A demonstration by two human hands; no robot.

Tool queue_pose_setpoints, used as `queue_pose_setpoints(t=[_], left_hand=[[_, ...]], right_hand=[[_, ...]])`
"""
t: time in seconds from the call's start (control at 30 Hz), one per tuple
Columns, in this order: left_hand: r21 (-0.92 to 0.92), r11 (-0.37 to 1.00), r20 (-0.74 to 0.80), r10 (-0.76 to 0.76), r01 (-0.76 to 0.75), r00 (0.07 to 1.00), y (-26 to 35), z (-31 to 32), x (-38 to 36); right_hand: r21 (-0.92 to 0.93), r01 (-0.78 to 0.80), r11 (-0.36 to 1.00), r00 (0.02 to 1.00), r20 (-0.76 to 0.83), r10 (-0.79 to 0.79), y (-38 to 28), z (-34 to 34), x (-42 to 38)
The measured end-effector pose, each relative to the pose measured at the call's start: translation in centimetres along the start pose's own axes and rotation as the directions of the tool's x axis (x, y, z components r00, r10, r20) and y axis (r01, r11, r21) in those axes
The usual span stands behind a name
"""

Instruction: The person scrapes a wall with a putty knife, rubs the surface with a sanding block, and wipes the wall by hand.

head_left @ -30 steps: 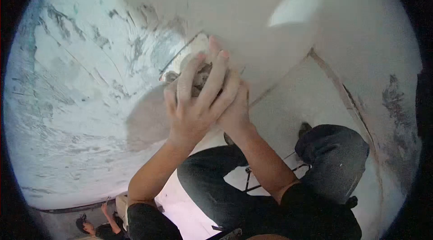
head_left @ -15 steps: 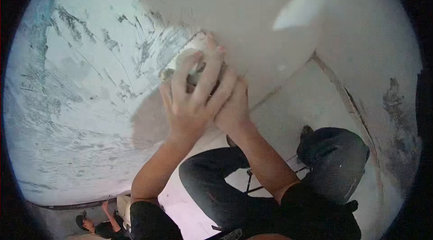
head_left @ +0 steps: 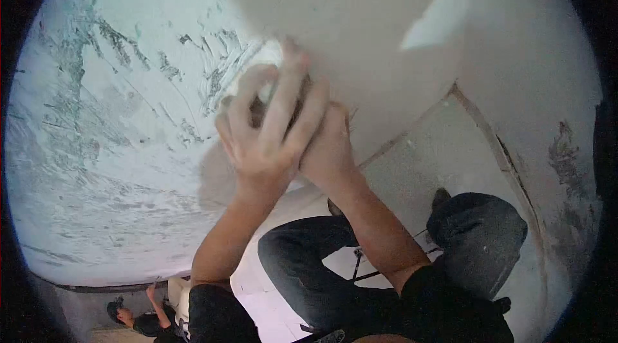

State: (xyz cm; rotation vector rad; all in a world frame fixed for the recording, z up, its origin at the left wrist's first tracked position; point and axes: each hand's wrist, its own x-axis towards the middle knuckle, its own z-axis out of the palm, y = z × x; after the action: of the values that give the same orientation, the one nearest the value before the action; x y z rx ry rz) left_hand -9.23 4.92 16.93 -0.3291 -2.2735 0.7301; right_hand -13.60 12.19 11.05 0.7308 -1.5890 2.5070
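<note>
Both of my hands press together against a wall (head_left: 148,195) coated with wet white plaster. My left hand (head_left: 264,143) lies on top, its fingers spread over a putty knife (head_left: 266,55). Below and to the right, my right hand (head_left: 328,150) is wrapped around what seems to be the handle, which is mostly hidden. White paste covers the blade, whose edge meets the wall at the border of the streaky coat. Between the left fingers, dark parts of the tool show.
A floor corner (head_left: 454,88) lies to the right, where cracked seams meet. My bent legs (head_left: 476,233) are below, with thin dark metal bars (head_left: 367,266) between them. Another person (head_left: 151,320) is at the lower left, one arm raised. A shadow (head_left: 341,1) falls across the upper wall.
My hands and the putty knife have shifted slightly left relative to the wall marks, which themselves moved a little right in view. The grip looks much the same.
</note>
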Motion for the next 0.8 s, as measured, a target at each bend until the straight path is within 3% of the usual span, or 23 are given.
queue_pose_setpoints(t=[0.13, 0.17, 0.27, 0.33, 0.4, 0.47, 0.53, 0.57, 0.63, 0.67, 0.73, 0.8], left_hand=[[-0.030, 0.998, 0.103, -0.053, 0.056, 0.993, 1.3, -1.0, 0.2], [-0.018, 0.998, 0.088, -0.051, 0.053, 0.995, 0.7, -0.9, 0.7], [-0.060, 0.998, 0.010, -0.024, 0.024, 1.000, -0.3, -0.3, 0.9], [-0.094, 0.995, 0.062, -0.027, 0.032, 0.998, 0.2, -0.8, 0.7], [0.003, 0.999, 0.058, -0.032, 0.032, 0.998, 0.9, -0.3, -0.7], [-0.053, 0.997, 0.012, -0.047, 0.047, 0.999, 0.1, -0.2, 0.2], [-0.081, 0.996, -0.016, -0.040, 0.039, 0.999, -0.3, -1.1, 1.8], [-0.078, 0.996, -0.034, -0.049, 0.047, 0.998, 0.0, -0.9, 1.4], [-0.058, 0.996, 0.023, -0.061, 0.062, 0.998, 1.4, -0.8, -0.7], [-0.043, 0.998, 0.021, -0.054, 0.055, 0.998, 1.7, -0.4, -1.3], [-0.111, 0.992, 0.115, -0.045, 0.058, 0.992, 2.3, -0.7, -3.3], [-0.222, 0.973, 0.158, -0.033, 0.068, 0.987, 2.2, -0.4, -5.5]], right_hand=[[-0.067, 0.007, 0.998, 0.997, 0.072, -0.002, 0.8, 0.1, -0.8], [-0.030, 0.012, 0.999, 1.000, -0.012, -0.012, 0.5, 0.9, -1.0], [0.001, -0.025, 1.000, 0.999, -0.019, 0.025, 0.8, 0.6, -0.1], [-0.129, 0.120, 0.984, 0.993, 0.025, -0.118, 0.5, -0.1, 0.2], [-0.067, 0.049, 0.997, 0.998, -0.024, -0.050, -0.3, 0.6, -1.0], [-0.012, 0.051, 0.999, 0.996, -0.073, -0.052, -0.3, 0.7, 0.3], [-0.165, 0.153, 0.974, 0.988, 0.045, -0.147, 0.4, 0.4, 0.3], [-0.155, 0.146, 0.977, 0.989, 0.062, -0.138, 0.7, 0.2, -0.4], [-0.276, 0.064, 0.959, 0.985, 0.169, -0.017, 0.1, -1.5, -1.6], [-0.265, 0.099, 0.959, 0.981, 0.185, -0.050, -0.2, -1.5, -1.7], [-0.133, 0.037, 0.990, 0.996, 0.082, -0.026, 0.1, -1.4, -3.3], [-0.169, -0.239, 0.956, 0.958, 0.120, 0.261, 2.2, -1.2, -5.5]])
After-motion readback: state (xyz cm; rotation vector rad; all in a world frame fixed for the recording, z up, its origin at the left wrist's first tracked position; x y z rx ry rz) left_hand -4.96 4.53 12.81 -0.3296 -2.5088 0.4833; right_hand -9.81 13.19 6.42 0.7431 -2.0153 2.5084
